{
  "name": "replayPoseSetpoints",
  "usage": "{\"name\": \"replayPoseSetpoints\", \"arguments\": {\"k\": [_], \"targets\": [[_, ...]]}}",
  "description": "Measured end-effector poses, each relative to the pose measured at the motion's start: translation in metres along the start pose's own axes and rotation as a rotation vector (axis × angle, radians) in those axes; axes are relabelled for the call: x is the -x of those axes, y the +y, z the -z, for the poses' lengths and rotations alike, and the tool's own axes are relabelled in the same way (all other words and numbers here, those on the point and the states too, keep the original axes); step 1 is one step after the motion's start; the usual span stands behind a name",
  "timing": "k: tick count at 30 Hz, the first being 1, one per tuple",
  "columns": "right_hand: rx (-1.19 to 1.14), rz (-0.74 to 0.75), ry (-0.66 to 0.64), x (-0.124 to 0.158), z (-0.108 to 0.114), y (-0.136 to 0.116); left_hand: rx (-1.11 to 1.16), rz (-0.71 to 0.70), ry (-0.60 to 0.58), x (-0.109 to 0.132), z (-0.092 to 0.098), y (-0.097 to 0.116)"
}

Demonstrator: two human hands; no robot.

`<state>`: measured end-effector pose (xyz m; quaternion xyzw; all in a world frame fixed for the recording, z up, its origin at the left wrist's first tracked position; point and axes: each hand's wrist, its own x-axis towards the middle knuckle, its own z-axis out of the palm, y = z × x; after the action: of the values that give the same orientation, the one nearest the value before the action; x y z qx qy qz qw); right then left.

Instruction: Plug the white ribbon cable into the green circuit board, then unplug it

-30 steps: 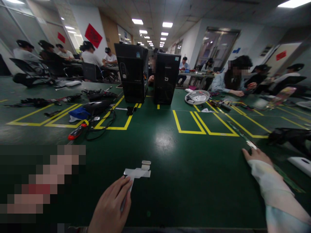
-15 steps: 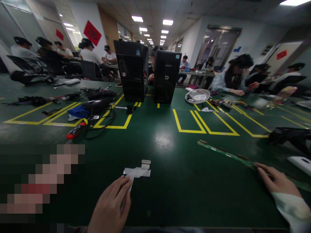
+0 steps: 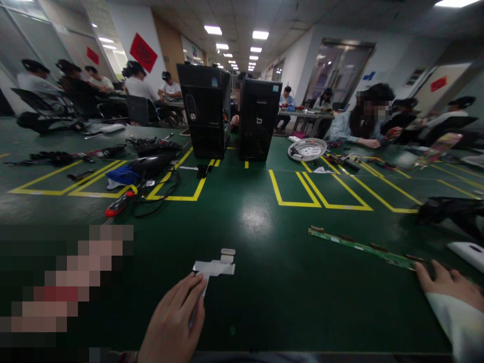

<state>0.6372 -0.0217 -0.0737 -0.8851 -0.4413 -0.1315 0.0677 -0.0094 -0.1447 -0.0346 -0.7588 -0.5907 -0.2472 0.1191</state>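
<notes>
My left hand (image 3: 172,322) lies on the green table near the front edge, fingers closed round a thin grey tool whose tip touches a white flat ribbon cable (image 3: 214,266). My right hand (image 3: 448,285), in a pale sleeve, rests at the right on the near end of a long narrow green circuit board strip (image 3: 361,247), fingers curled over it. The strip lies flat and runs up and left across the table.
Two black computer towers (image 3: 206,111) stand at the table's middle back. A red-handled screwdriver (image 3: 120,203), black cables and a blue cloth lie at left. A white fan grille (image 3: 307,149) sits behind yellow tape boxes. A black object (image 3: 448,212) and white device are at right. People sit around.
My right hand has drawn back toward me and to the right, pulling the green strip across the table into a flatter line. My left hand has stayed put.
</notes>
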Motion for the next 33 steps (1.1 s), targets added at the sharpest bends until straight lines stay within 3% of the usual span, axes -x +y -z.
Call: {"name": "replayPoseSetpoints", "arguments": {"k": [3, 6, 10, 15, 22, 28, 33], "targets": [[-0.007, -0.036, -0.109, 0.0, 0.009, -0.01, 0.002, 0.001, -0.001, -0.001, 0.0, 0.0], [0.022, -0.008, -0.136, 0.004, 0.022, -0.028, 0.013, 0.005, 0.009, -0.001, 0.0, 0.0], [-0.004, 0.006, -0.207, 0.024, 0.048, -0.079, 0.018, 0.02, 0.014, 0.0, 0.0, 0.0], [0.009, 0.393, -0.091, 0.065, 0.078, -0.166, 0.035, 0.035, -0.004, 0.001, -0.001, 0.0], [-0.161, 0.832, 0.127, 0.115, 0.087, -0.258, 0.045, 0.048, -0.021, 0.003, -0.002, 0.0], [-0.321, 1.08, 0.097, 0.146, 0.096, -0.308, 0.048, 0.048, -0.024, 0.001, -0.001, 0.001], [-0.342, 1.128, 0.068, 0.152, 0.098, -0.318, 0.041, 0.046, -0.029, 0.002, -0.001, 0.001]]}}
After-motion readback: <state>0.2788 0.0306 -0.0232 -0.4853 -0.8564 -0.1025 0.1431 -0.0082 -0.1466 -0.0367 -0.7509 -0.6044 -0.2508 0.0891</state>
